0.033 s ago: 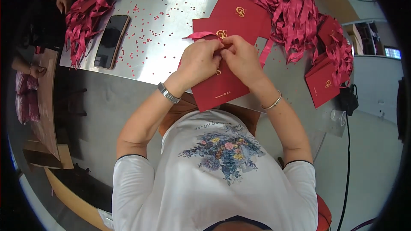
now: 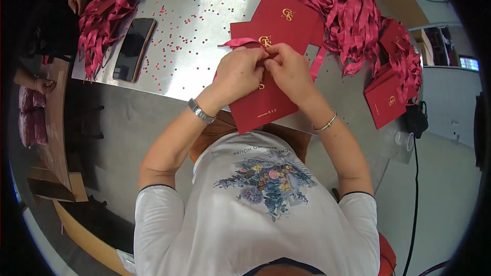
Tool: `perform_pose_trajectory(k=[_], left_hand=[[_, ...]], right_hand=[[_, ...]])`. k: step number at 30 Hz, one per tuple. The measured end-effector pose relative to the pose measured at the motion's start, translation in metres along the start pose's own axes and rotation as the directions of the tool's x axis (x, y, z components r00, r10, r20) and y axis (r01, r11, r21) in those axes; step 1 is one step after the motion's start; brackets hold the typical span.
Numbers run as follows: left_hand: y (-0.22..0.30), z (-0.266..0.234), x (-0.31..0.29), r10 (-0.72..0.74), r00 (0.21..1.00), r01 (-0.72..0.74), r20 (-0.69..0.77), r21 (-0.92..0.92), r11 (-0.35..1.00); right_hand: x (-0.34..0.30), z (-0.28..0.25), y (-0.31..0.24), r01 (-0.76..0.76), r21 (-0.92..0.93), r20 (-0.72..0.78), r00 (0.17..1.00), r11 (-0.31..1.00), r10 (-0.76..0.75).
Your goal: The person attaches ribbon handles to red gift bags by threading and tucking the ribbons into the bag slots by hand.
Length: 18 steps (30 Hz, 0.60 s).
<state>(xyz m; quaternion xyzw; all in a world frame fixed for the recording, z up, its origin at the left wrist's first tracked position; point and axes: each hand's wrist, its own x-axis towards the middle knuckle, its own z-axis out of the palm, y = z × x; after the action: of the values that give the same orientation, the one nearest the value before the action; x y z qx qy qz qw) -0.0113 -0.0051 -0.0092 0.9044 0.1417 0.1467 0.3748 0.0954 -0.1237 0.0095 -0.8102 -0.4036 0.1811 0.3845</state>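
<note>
At the table's near edge, my left hand and my right hand meet over a dark red paper bag with gold print. Both are closed, thumbs and forefingers pinched together at a pink-red satin ribbon. One loose end of it sticks out leftward past my left fingers. Another strip of ribbon shows beyond my right hand. My fingertips cover the spot where the ribbon meets the bag. Further red bags lie flat under and beyond this one.
A large heap of ribbons covers the far right. Ribboned red bags lie at the right edge, others at far left. A phone rests among red paper dots on the metal table. Another person's hand shows at upper left.
</note>
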Motion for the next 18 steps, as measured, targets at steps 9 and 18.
perform_pose_trajectory(k=[9,18], left_hand=[[0.002,-0.032,0.027,0.143,0.953,-0.061,0.268,-0.291,0.955],[-0.001,-0.030,0.025,0.220,0.946,-0.237,0.240,0.042,0.971]], right_hand=[[-0.024,0.001,0.002,0.182,-0.101,-0.097,0.977,0.978,-0.191],[-0.034,0.008,0.014,0.107,-0.007,-0.145,0.984,0.994,-0.107]])
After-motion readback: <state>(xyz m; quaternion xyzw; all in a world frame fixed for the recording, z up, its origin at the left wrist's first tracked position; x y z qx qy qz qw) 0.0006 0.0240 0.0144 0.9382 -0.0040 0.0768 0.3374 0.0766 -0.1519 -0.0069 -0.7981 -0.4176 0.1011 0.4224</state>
